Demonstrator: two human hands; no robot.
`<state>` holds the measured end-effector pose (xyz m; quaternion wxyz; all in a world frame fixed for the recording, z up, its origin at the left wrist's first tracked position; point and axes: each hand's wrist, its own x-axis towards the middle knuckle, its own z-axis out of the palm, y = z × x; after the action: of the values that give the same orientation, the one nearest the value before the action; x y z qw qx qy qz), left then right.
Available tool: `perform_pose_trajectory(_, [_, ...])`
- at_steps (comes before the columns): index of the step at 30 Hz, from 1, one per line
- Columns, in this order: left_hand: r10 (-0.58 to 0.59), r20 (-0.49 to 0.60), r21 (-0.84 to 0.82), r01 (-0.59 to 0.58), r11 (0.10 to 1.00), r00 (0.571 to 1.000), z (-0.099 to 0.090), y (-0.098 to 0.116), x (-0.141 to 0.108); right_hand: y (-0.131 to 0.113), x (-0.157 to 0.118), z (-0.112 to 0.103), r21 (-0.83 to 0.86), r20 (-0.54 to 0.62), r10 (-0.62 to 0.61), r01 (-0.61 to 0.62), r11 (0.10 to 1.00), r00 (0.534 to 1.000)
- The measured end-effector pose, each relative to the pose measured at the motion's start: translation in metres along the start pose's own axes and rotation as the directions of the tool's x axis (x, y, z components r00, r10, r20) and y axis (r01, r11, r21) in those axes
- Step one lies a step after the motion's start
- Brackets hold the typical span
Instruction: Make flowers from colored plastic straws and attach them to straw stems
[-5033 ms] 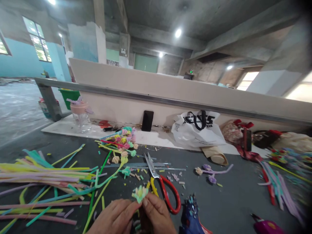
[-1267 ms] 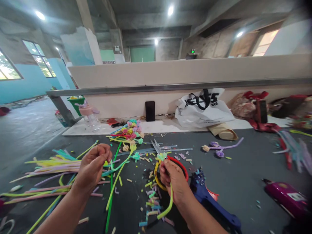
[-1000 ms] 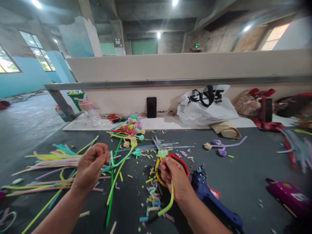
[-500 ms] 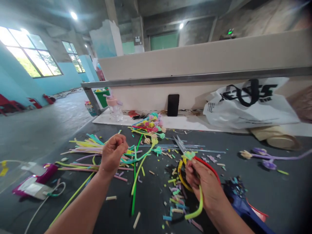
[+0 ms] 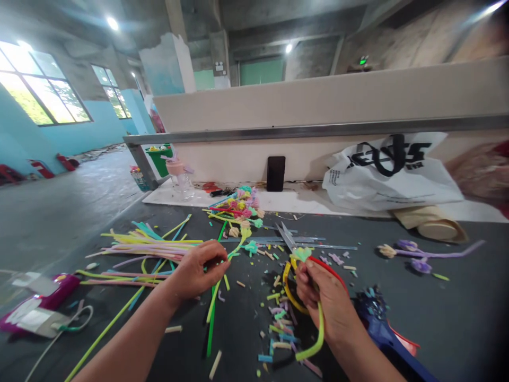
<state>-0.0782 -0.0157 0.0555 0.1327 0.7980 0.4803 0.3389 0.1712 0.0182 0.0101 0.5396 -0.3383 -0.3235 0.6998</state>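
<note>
My right hand [image 5: 324, 292] is closed around a yellow-green pipe cleaner [image 5: 318, 339], its lower end bent down below my fingers. A small mint-and-yellow pipe-cleaner flower head [image 5: 303, 254] shows at the fingertips. Behind that hand lie scissors [image 5: 287, 239] with red and yellow handles, blades pointing away. My left hand [image 5: 202, 270] is closed, thumb and forefinger together, over the stem of a yellow pipe-cleaner flower [image 5: 246, 233]; whether it grips the stem is hidden. Loose pipe cleaners [image 5: 147, 246] in several colours lie beyond and left of it.
Cut pipe-cleaner bits [image 5: 282, 323] litter the dark table. A blue glue gun [image 5: 382, 329] lies right of my right hand, a purple flower stem [image 5: 441, 254] farther right. Finished flowers [image 5: 242, 201], a phone [image 5: 275, 174] and a white bag [image 5: 389, 175] are at the back.
My left hand has moved right and slightly down, from above the loose pipe cleaners to the yellow flower's stem. My right hand keeps its hold; the view has turned slightly right.
</note>
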Motion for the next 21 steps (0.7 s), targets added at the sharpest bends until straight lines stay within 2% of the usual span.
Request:
perform_pose_trajectory(3, [-0.008, -0.034, 0.073, 0.01, 0.997, 0.999, 0.0, -0.007, 0.001, -0.001, -0.001, 0.001, 0.0, -0.008, 0.0, 0.0, 1.0, 1.0])
perform_pose_trajectory(5, [-0.034, -0.137, 0.108, 0.049, 0.993, 0.99, -0.002, -0.015, 0.001, 0.0, -0.001, 0.001, 0.0, -0.013, -0.001, 0.001, 1.0, 1.0])
perform_pose_trajectory(7, [-0.049, -0.271, 0.126, 0.086, 0.988, 0.961, -0.006, -0.022, 0.001, 0.001, -0.001, 0.001, 0.005, -0.014, 0.009, -0.009, 1.0, 1.0])
perform_pose_trajectory(9, [-0.039, -0.345, 0.144, 0.094, 0.985, 0.938, -0.008, -0.028, -0.001, 0.001, -0.001, 0.0, 0.018, 0.004, 0.038, -0.038, 0.999, 0.999])
perform_pose_trajectory(15, [0.034, -0.249, 0.175, 0.01, 0.985, 0.968, 0.0, -0.028, -0.001, -0.002, -0.004, 0.001, 0.095, 0.104, 0.073, -0.083, 0.992, 0.992])
perform_pose_trajectory(18, [0.08, -0.266, 0.168, -0.036, 0.985, 0.961, 0.005, -0.019, 0.0, -0.003, -0.006, 0.003, 0.099, 0.144, 0.086, -0.101, 0.99, 0.986])
perform_pose_trajectory(21, [0.114, -0.288, 0.163, -0.069, 0.984, 0.951, 0.015, -0.006, -0.001, 0.003, -0.008, 0.005, 0.011, 0.158, 0.07, -0.073, 0.997, 0.985])
